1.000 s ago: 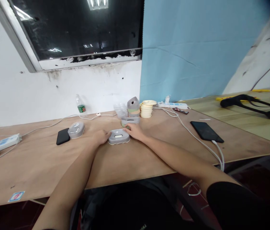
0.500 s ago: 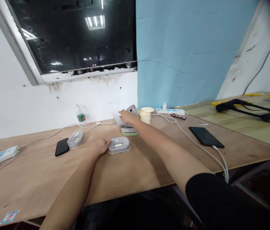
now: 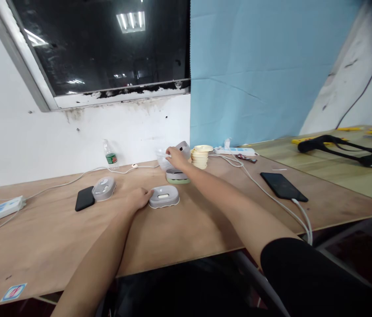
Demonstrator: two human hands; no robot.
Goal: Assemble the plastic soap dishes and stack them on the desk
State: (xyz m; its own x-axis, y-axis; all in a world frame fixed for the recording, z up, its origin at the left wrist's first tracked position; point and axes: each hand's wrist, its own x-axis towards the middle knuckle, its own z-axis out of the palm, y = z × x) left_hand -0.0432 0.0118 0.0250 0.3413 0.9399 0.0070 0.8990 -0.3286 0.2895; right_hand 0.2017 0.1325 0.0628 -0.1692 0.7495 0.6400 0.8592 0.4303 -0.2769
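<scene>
My left hand [image 3: 139,199] lies low on the table, its fingertips closed on the left edge of a grey oval plastic lid [image 3: 169,200] with a pale slot in its top. At the back, my right hand [image 3: 176,158] pinches a clear, translucent plastic piece [image 3: 162,159]. Right behind that hand a grey plastic part with a dark opening [image 3: 183,147] stands tilted. Below it sits an oval container, grey above and green below [image 3: 176,177], partly hidden by my right wrist. A stack of cream-coloured cups or lids [image 3: 200,157] stands just to the right.
Another grey oval lid [image 3: 104,189] rests against a black phone [image 3: 85,199] at left. A bottle [image 3: 110,155] stands by the wall. Power strips [image 3: 235,151], white cables and a plugged-in phone [image 3: 283,186] lie about. A black strapped frame [image 3: 347,152] is far right.
The view has tipped slightly downward in the scene. My right hand has shifted a little while keeping the clear plastic piece; my left hand stays at the grey lid.
</scene>
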